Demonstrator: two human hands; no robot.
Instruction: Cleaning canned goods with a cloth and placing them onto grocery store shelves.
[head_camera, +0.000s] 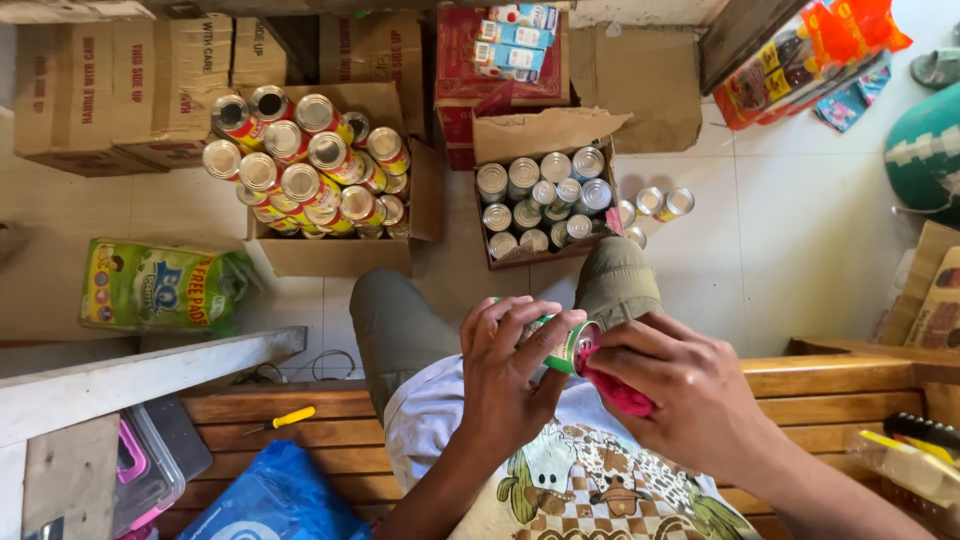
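My left hand (508, 372) grips a small tin can (570, 346) with a green label, held sideways above my lap. Against the can's end, my right hand (678, 385) presses a pink-red cloth (622, 394). I am seated on a wooden bench (820, 378), knees pointing at the boxes on the floor. One open cardboard box (340, 255) in front of me is piled high with red-and-yellow cans (305, 165). A second open box (540, 130) to its right holds silver-topped cans (540, 200) standing upright.
Three loose cans (655, 205) lie on the tiled floor right of the second box. Closed cartons (110, 85) stand at the back left. A green plastic pack (160, 285) lies on the floor. A yellow-handled screwdriver (283, 419), a blue bag (275, 500) and a plastic container (150, 465) sit on the bench.
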